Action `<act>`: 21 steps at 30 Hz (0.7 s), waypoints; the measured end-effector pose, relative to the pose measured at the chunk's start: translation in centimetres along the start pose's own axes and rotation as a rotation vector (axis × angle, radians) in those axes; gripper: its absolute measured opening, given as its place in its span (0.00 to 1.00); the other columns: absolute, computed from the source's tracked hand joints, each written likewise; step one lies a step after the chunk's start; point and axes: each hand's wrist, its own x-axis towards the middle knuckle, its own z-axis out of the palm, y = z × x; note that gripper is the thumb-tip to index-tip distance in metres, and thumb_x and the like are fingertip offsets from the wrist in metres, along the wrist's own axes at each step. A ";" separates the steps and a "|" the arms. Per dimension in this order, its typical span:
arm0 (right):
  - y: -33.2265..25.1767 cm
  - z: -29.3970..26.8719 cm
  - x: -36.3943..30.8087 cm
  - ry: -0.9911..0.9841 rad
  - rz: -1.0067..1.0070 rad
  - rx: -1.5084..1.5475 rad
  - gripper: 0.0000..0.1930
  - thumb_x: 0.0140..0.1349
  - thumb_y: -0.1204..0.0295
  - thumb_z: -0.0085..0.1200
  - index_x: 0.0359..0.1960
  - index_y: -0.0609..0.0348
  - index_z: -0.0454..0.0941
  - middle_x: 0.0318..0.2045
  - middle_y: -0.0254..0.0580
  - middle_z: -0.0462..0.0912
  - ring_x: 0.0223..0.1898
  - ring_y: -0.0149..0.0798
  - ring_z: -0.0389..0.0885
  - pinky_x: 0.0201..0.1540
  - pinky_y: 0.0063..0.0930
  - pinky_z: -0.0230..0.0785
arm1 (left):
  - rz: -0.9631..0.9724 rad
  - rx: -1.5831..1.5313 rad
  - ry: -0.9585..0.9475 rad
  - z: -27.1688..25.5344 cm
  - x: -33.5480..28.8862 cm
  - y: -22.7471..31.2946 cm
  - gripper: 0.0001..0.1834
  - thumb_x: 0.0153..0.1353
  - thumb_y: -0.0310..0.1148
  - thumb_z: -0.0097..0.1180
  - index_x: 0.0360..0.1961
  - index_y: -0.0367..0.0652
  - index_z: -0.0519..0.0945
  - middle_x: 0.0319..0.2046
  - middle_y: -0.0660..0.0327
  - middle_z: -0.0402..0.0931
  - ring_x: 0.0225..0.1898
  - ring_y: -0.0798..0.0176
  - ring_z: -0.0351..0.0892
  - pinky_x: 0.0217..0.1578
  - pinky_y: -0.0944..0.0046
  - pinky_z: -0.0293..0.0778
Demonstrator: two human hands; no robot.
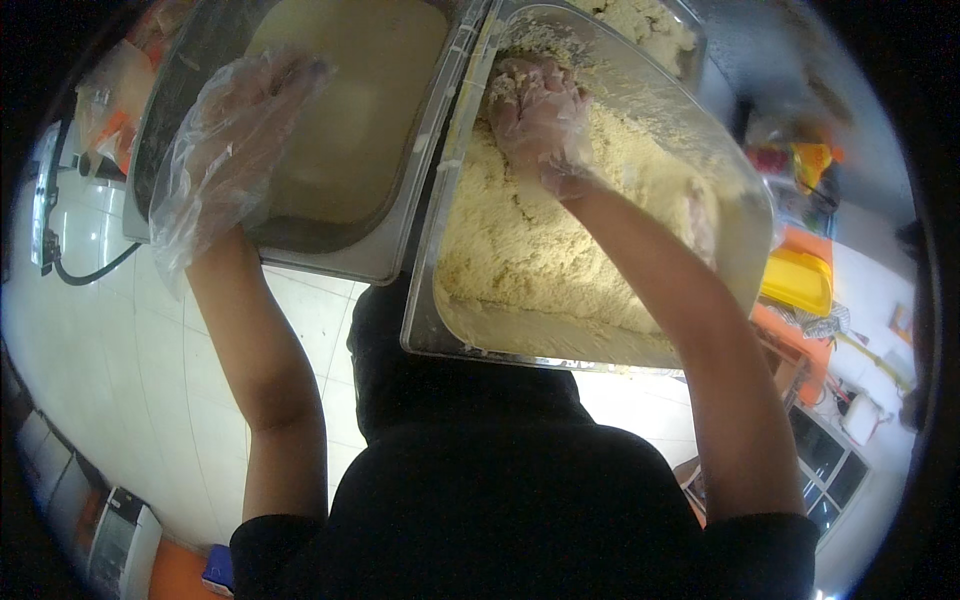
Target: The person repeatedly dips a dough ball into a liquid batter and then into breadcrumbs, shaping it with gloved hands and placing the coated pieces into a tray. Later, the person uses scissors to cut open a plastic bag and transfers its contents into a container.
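Note:
My left hand [262,105], in a loose clear plastic glove, hangs over a tub [330,262] of cloudy greyish liquid [345,140]. Its fingers reach out toward the right with nothing seen in them. On the right, a deep clear-walled tub [560,350] holds pale yellow crumbly flour [540,260]. My right hand [543,115], also gloved and dusted with flour, is down in the far left corner of that flour. Its fingers are curled, and flour and the hand itself hide what they grip. A pale pinkish piece [700,218] lies partly buried by the right wall.
Another container with lumpy pale flour [640,25] stands beyond the right tub. At the right are a yellow plastic box [798,282] and a steel surface [800,75]. White floor tiles [140,330] show below, with a white appliance [125,540] at lower left.

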 end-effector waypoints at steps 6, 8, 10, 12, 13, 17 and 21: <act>-1.4 0.0 -2.5 -0.171 0.118 0.051 0.35 0.69 0.54 0.45 0.75 0.54 0.57 0.76 0.52 0.53 0.77 0.60 0.47 0.77 0.61 0.35 | 0.170 0.202 0.102 -0.4 0.3 0.1 0.24 0.65 0.56 0.55 0.53 0.53 0.83 0.49 0.56 0.80 0.52 0.52 0.78 0.53 0.52 0.72; -1.0 0.6 -2.8 -0.270 0.103 -0.050 0.36 0.69 0.54 0.44 0.76 0.53 0.53 0.76 0.53 0.51 0.77 0.61 0.46 0.77 0.61 0.35 | 0.020 0.165 0.035 -0.2 -0.5 -0.3 0.23 0.66 0.55 0.55 0.54 0.54 0.83 0.49 0.57 0.79 0.53 0.53 0.77 0.54 0.54 0.72; -0.6 1.1 -3.1 -0.239 0.063 -0.069 0.36 0.71 0.49 0.41 0.76 0.51 0.54 0.74 0.55 0.53 0.76 0.60 0.49 0.75 0.62 0.37 | -0.053 0.157 0.016 0.4 -0.7 -0.9 0.21 0.66 0.53 0.55 0.53 0.54 0.83 0.49 0.57 0.79 0.53 0.53 0.77 0.55 0.54 0.72; -0.4 1.0 -3.3 -0.215 0.036 -0.066 0.35 0.72 0.47 0.40 0.76 0.51 0.55 0.73 0.55 0.54 0.75 0.60 0.51 0.74 0.64 0.39 | 0.087 0.254 0.051 0.6 -0.4 -1.8 0.17 0.66 0.47 0.57 0.52 0.54 0.84 0.49 0.58 0.80 0.52 0.53 0.77 0.54 0.55 0.74; -0.5 0.8 -3.4 -0.227 0.034 -0.085 0.35 0.72 0.48 0.40 0.75 0.51 0.56 0.73 0.54 0.54 0.75 0.61 0.51 0.74 0.64 0.39 | 0.233 0.338 0.068 0.4 -0.4 -2.4 0.15 0.65 0.43 0.58 0.51 0.54 0.84 0.48 0.58 0.80 0.51 0.53 0.78 0.53 0.55 0.75; -1.0 -0.7 -3.2 -0.200 0.016 -0.115 0.33 0.69 0.58 0.43 0.74 0.54 0.55 0.72 0.53 0.59 0.73 0.58 0.56 0.77 0.55 0.41 | 0.887 0.377 0.293 -0.1 1.4 -4.6 0.16 0.57 0.29 0.62 0.48 0.51 0.85 0.46 0.59 0.82 0.47 0.53 0.81 0.48 0.56 0.79; 0.0 -1.4 -0.2 -0.147 -0.037 0.264 0.28 0.70 0.58 0.41 0.69 0.58 0.63 0.68 0.53 0.66 0.69 0.54 0.64 0.73 0.47 0.51 | 0.953 0.415 0.369 0.2 1.4 -4.0 0.19 0.53 0.26 0.64 0.48 0.50 0.85 0.46 0.59 0.82 0.47 0.53 0.81 0.48 0.58 0.80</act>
